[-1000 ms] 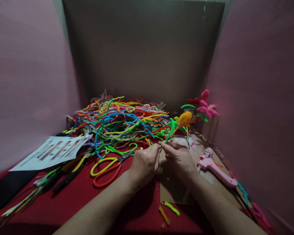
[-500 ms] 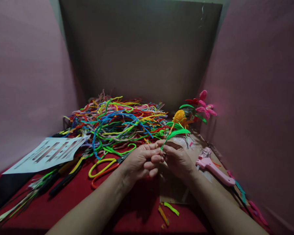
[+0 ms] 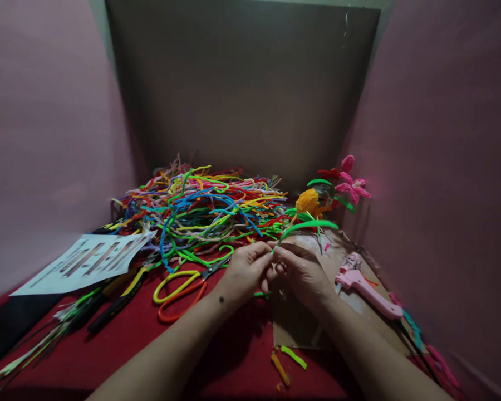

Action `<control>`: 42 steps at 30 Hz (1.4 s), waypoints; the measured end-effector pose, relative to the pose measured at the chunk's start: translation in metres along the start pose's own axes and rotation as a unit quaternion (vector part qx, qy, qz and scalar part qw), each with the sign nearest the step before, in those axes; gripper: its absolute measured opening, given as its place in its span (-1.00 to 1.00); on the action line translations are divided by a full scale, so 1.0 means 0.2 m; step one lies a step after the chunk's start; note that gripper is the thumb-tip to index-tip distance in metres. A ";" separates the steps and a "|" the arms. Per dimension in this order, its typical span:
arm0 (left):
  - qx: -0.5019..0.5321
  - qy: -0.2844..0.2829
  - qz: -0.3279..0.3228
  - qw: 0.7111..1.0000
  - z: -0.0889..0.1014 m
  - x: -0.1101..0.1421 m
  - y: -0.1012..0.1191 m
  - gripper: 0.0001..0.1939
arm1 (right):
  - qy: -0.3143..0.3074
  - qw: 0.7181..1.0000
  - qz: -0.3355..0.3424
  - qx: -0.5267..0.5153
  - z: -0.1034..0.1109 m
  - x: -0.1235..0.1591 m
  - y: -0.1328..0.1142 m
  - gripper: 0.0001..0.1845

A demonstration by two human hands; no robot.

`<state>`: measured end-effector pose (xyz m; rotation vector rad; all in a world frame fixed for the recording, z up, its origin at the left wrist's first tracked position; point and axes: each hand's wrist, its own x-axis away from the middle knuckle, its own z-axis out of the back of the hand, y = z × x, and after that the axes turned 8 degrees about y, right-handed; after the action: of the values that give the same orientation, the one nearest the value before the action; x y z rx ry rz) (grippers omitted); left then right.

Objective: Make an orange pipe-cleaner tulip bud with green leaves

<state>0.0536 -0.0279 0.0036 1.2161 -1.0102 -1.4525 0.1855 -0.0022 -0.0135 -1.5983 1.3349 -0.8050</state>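
A pipe cleaner flower with a yellow-orange bud (image 3: 308,201) and a long green leaf (image 3: 311,224) rises from between my fingertips. My left hand (image 3: 250,271) pinches its green stem from the left. From the right, my right hand (image 3: 303,274) closes thumb and fingers on the same stem, touching the left fingertips. Much of the stem is hidden by the fingers. A piece of green shows under the hands. Left of my left hand lie scissors (image 3: 179,285) with one yellow and one orange handle loop.
Behind the hands is a heap of coloured pipe cleaners (image 3: 209,209). A pink glue gun (image 3: 369,289) rests on cardboard (image 3: 292,328) at right, near pink flowers (image 3: 353,186). Printed paper (image 3: 87,262) and black-and-yellow pliers (image 3: 123,298) lie left; pipe cleaner scraps (image 3: 293,356) lie in front.
The flower has turned in my fingers: its long green leaf now reaches farther right and looks narrower. My left hand has rolled over, its back and wrist showing more.
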 end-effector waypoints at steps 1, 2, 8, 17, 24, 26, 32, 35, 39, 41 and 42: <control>0.088 -0.036 0.046 0.994 0.00 -0.01 0.00 -0.76 | -0.017 1.000 -0.002 -0.005 0.00 0.00 0.00 -0.84; 0.166 -0.069 0.082 0.980 0.01 -0.01 0.01 -0.77 | -0.033 0.999 0.000 -0.010 0.00 0.01 -0.01 -0.83; 0.310 -0.169 0.145 0.924 0.03 -0.02 -0.01 -0.79 | -0.061 0.996 0.059 -0.009 -0.01 0.01 -0.02 -0.86; -0.006 0.077 -0.019 0.997 0.05 -0.07 0.02 -0.73 | 0.031 0.999 0.003 0.039 -0.01 0.01 -0.02 -0.81; 0.030 0.039 0.022 0.999 0.08 -0.07 0.02 -0.75 | -0.044 0.996 -0.034 0.074 -0.07 0.05 -0.06 -0.66; 0.038 0.020 0.037 0.998 0.08 -0.07 0.02 -0.72 | -0.070 0.994 -0.033 0.081 -0.08 0.06 -0.06 -0.67; 0.051 0.013 0.061 0.997 0.09 -0.06 0.05 -0.67 | -0.072 0.987 -0.064 0.128 -0.04 0.05 -0.02 -0.72; 0.047 -0.002 0.047 0.998 0.09 -0.05 0.07 -0.69 | -0.094 0.985 -0.065 0.130 -0.02 0.04 -0.01 -0.71; 0.082 -0.026 0.067 0.994 0.10 -0.04 0.07 -0.75 | -0.107 0.986 -0.061 0.110 -0.02 0.05 -0.02 -0.75; 0.118 -0.044 0.072 0.989 0.11 -0.03 0.07 -0.76 | -0.111 0.986 -0.065 0.101 -0.02 0.06 -0.03 -0.77; 0.131 -0.052 0.072 0.987 0.11 -0.03 0.07 -0.76 | -0.115 0.986 -0.068 0.098 -0.02 0.06 -0.03 -0.77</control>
<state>0.0344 -0.0240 0.0210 1.2332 -1.3667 -1.3101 0.1864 -0.0143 -0.0074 -1.5832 0.9616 -0.7822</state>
